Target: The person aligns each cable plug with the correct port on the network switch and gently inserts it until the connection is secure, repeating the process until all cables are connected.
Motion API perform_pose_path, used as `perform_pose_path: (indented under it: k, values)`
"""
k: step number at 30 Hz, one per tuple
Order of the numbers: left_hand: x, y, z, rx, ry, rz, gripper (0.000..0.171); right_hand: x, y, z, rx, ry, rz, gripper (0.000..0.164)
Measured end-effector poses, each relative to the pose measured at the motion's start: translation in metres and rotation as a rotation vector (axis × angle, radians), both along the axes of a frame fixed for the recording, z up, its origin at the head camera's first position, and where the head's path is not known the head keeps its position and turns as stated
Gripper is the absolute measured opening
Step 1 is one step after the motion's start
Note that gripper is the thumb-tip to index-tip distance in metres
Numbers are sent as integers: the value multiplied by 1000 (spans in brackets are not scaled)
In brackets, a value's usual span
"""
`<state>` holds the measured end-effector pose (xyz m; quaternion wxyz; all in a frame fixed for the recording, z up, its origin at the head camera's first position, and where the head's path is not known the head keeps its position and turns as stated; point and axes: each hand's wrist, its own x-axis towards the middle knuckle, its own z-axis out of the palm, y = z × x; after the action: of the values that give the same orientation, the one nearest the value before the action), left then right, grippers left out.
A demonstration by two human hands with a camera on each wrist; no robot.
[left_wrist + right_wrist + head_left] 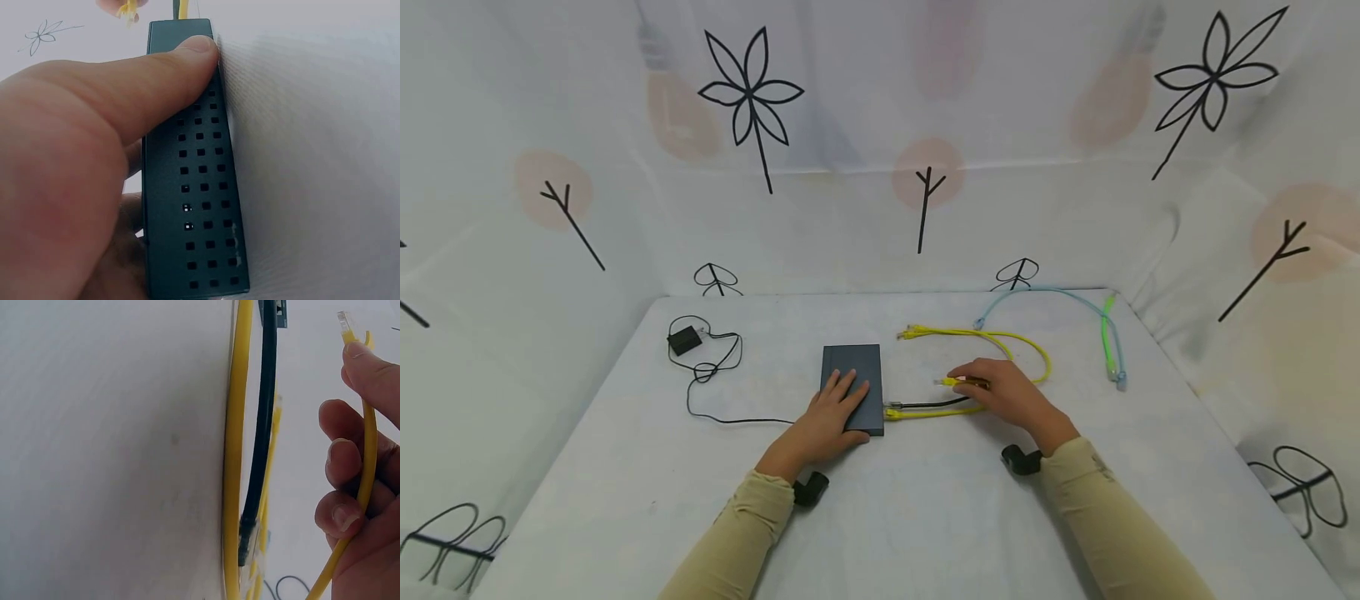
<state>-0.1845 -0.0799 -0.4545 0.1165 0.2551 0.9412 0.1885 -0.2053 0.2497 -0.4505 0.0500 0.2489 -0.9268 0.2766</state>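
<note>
My left hand (823,427) rests on a dark grey network switch (865,362), fingers spread straight over its top. In the left wrist view, the thumb (169,69) lies against its vented side. A black cable (936,404) and a yellow network cable (936,414) run from the right end of the switch. Right of the switch, my right hand (1011,396) pinches the end of a yellow network cable between thumb and fingers. Its clear plug (344,322) sticks out past the fingertips, apart from the switch and pointing toward it. The cable runs down across the palm.
A black power adapter (685,340) with a looped cord lies at the left; the cord runs to the switch. Further yellow cable ends (917,332) lie behind the right hand. A light blue cable (1067,292) and a green cable (1107,333) lie at the back right.
</note>
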Motion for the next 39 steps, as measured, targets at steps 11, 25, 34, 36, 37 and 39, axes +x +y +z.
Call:
perform_pose_path:
  k: [11,25,34,36,37,39]
  values:
    - [-2,-1,-5,-14,1,0,79,-6,-23,7,-8,-46,24,22]
    - [-2,0,-5,-31,-8,6,81,-15,-41,-2,-42,-81,11,18]
    - [-1,1,-3,-34,-4,6,80,-18,-50,-3,-55,-132,-20,20]
    - [-1,0,-3,-31,-2,5,80,-19,-52,-2,-70,-165,-41,18]
    - [-1,0,-3,-29,-1,6,80,-19,-53,-2,-73,-179,-53,18]
    - [-2,0,-4,-33,0,7,80,-20,-55,-1,-82,-204,-68,16]
